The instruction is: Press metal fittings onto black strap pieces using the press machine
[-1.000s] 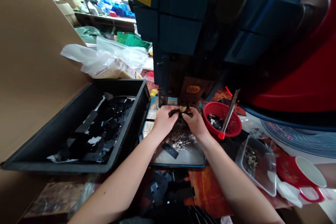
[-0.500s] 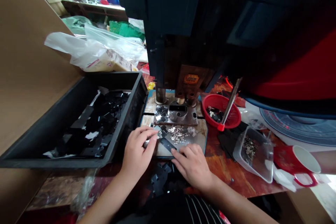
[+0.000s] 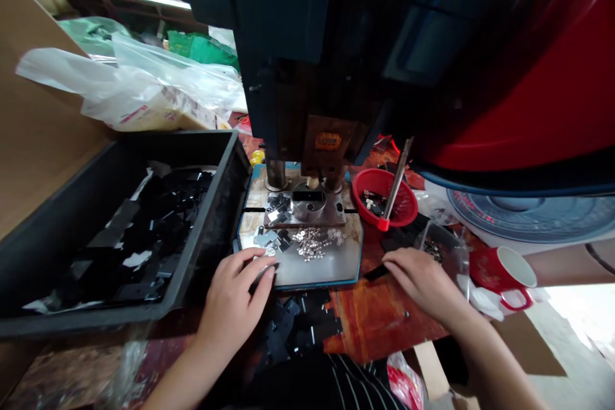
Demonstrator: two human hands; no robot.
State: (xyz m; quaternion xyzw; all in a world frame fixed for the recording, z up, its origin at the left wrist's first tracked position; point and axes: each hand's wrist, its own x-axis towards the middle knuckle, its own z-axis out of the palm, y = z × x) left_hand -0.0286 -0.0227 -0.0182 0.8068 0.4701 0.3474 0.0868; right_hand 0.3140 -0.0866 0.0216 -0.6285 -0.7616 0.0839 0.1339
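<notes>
My left hand [image 3: 237, 288] rests at the left front edge of the metal press plate [image 3: 298, 269], its fingers curved at several flat metal pieces [image 3: 269, 238]; whether anything is between the fingertips is hidden. My right hand [image 3: 423, 275] is over the wooden table, right of the plate, with a dark flat strip [image 3: 377, 272] pinched at its fingertips. Small silver parts [image 3: 311, 243] lie heaped on the middle of the plate. Behind them is the round die [image 3: 308, 205] under the press.
A black bin [image 3: 175, 295] of dark pieces stands at the left. To the right are a red basket [image 3: 408, 205], a clear container [image 3: 454, 256] and a red mug [image 3: 485, 269]. Dark pieces [image 3: 288, 327] lie near the front edge. The dark press [image 3: 298, 25] looms above.
My right hand has moved right, off the plate, taking the dark strip along. My left hand has stayed by the metal pieces, its fingers lower. The whole view has shifted.
</notes>
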